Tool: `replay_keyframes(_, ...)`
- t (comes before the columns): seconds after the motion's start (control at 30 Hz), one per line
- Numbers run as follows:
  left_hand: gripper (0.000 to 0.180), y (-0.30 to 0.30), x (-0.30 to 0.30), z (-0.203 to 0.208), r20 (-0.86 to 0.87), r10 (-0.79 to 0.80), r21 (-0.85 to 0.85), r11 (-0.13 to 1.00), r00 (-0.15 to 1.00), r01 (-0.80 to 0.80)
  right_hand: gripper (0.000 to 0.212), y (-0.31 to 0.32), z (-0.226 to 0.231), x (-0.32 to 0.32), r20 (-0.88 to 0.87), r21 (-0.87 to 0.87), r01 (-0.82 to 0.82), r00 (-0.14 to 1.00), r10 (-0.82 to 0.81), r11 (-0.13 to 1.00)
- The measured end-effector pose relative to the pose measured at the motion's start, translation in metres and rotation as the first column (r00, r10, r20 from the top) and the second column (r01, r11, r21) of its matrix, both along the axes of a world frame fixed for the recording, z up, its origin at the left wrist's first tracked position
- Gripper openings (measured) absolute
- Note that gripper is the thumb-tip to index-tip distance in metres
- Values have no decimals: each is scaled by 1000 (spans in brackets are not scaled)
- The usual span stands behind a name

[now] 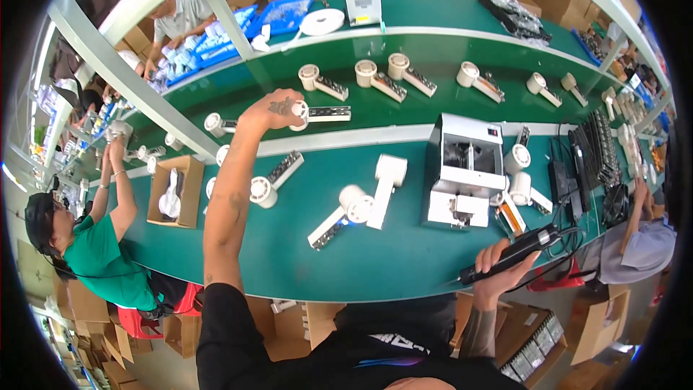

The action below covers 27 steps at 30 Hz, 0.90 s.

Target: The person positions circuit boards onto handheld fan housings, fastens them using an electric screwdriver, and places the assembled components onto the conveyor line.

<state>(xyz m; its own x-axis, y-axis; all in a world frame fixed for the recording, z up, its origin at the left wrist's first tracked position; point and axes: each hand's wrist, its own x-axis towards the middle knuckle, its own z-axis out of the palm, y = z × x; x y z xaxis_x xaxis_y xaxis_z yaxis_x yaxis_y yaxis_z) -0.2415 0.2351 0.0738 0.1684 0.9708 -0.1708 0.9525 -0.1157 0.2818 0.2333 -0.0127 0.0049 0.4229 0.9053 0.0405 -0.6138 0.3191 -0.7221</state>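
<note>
We stretch our left arm up the frame from the lower left, nearly straight, across the green bench [404,267]. At its end our left hand [274,110] turns right at the wrist, back upward, fingers closed on the round head of a white device [329,113] in the upper middle of the frame. The device's opened handle points right, over the far green strip [433,54]; we cannot tell whether it rests there.

Our right forearm rises from the lower edge, right of centre, and our right hand [504,274] wraps its fingers around a black electric screwdriver [514,251], whose tip slants down to the left. Above that hand stands a boxy white machine [442,206], beside two more devices [356,206] near the centre.
</note>
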Motion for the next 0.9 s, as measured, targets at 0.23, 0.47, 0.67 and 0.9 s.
replay_keyframes(0.23, 89, 93, -7, -11, -8, 87, -125, 988, 996, -87, 61, -4, -29, 19, -148, -159, 92, 982, -116, 983)
replay_keyframes(0.47, 75, 162, -12, -56, 7, -161, 116, 980, 987, 159, 56, 3, -21, 18, -177, -161, 10, 983, -39, 987)
replay_keyframes(0.67, 51, 48, 15, 49, 135, -352, 174, 929, 926, 328, 39, -29, -3, 41, -133, 74, -283, 948, 291, 956)
replay_keyframes(0.9, 45, -167, 134, 84, -46, -391, 162, 905, 919, 394, 48, -1, 86, -18, 810, -252, -293, 458, 367, 922)
